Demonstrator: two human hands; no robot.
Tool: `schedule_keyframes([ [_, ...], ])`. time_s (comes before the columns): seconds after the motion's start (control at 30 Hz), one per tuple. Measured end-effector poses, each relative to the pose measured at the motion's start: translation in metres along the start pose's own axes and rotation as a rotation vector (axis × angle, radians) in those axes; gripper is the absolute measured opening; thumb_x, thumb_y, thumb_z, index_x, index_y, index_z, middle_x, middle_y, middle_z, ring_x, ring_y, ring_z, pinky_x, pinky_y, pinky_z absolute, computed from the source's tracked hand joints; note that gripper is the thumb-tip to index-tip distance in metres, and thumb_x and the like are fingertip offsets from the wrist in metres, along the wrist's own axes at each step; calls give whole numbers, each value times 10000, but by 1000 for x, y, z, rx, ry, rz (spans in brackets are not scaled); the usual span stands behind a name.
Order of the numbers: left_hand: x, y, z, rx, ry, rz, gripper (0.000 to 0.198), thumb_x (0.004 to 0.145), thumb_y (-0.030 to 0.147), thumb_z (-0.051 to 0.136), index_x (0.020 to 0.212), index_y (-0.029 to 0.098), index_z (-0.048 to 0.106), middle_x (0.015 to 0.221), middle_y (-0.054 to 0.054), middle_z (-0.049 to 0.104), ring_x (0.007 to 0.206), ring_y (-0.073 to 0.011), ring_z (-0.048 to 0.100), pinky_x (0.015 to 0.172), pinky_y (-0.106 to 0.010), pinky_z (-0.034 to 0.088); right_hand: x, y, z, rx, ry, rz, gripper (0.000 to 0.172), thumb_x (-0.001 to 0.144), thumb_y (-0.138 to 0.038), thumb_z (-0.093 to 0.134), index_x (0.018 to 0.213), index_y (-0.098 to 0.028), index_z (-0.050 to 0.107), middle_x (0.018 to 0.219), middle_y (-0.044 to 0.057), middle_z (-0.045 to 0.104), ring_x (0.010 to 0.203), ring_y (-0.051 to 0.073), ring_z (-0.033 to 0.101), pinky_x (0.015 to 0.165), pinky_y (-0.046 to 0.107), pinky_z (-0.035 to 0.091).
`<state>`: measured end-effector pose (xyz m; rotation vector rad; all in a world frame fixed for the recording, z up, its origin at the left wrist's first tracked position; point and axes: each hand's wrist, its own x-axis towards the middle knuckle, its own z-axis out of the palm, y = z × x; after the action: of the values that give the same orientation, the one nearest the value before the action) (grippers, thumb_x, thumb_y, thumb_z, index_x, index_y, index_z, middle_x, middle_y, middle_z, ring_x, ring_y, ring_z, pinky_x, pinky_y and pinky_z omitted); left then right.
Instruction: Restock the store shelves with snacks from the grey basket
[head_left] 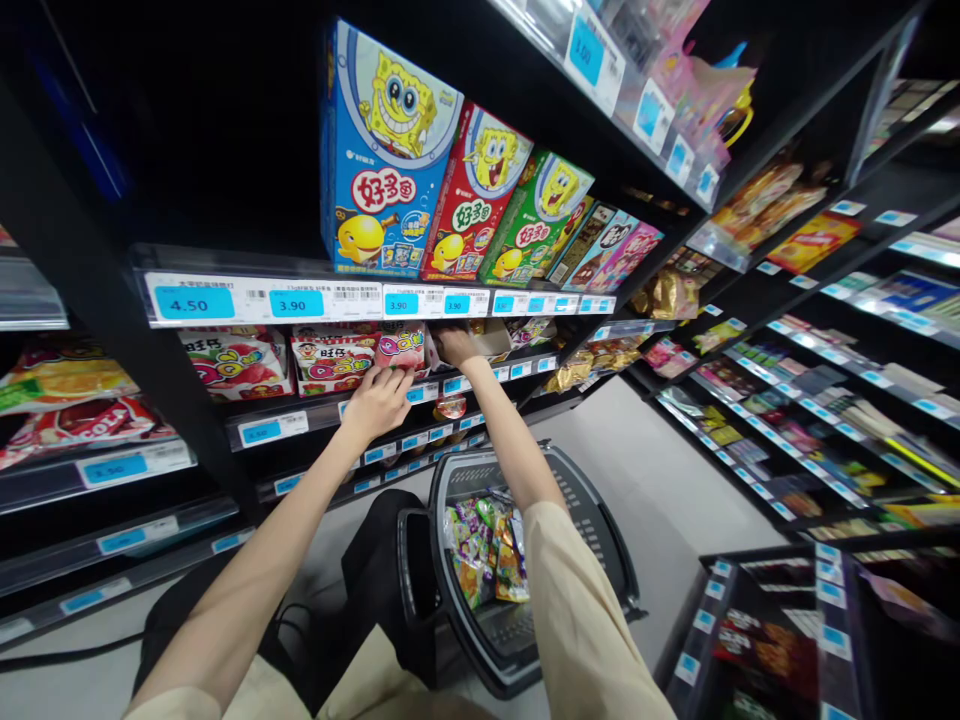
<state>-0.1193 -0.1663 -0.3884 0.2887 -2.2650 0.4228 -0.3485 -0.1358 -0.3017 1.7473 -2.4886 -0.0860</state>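
Observation:
My left hand [381,402] is at the lip of a low shelf, its fingers bent against a pink gummy candy bag [401,345]. Beside that bag are a white and red gummy candy bag [334,362] and another bag with a pink and red front [236,362]. Farther right, my right hand [455,346] reaches in under the shelf above, next to an open cardboard display box [491,338]. Its fingers are in shadow and mostly hidden, so what they touch cannot be made out. Below my right forearm, a grey and black shopping basket [581,530] contains several colourful snack packets [480,550].
Above my hands runs a price-label rail [322,303]; blue [390,150], red [476,190] and green [536,215] snack boxes stand over it. Black shelf uprights [135,260] rise at the left. An aisle floor [637,480] and more stocked shelves [847,400] lie to the right.

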Motion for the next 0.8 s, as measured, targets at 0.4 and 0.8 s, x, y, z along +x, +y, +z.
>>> schedule_keyframes([
  [0.4, -1, 0, 0, -145, -62, -52, 510, 928, 202, 521, 1412, 81, 628, 1137, -197, 730, 1052, -330, 658, 1037, -489, 456, 2, -1, 3, -82, 65, 44, 458, 1026, -164, 372, 1433, -153, 583, 1415, 207, 642, 1244, 312, 647, 1044, 408, 509],
  [0.8, -1, 0, 1, -115, -70, -42, 505, 934, 196, 519, 1415, 82, 624, 1146, -189, 730, 1046, -319, 656, 1043, -473, 440, -10, 13, -19, 134, 112, 33, 397, 985, -192, 479, 1313, -183, 702, 1365, 108, 703, 1217, 283, 657, 1063, 376, 511],
])
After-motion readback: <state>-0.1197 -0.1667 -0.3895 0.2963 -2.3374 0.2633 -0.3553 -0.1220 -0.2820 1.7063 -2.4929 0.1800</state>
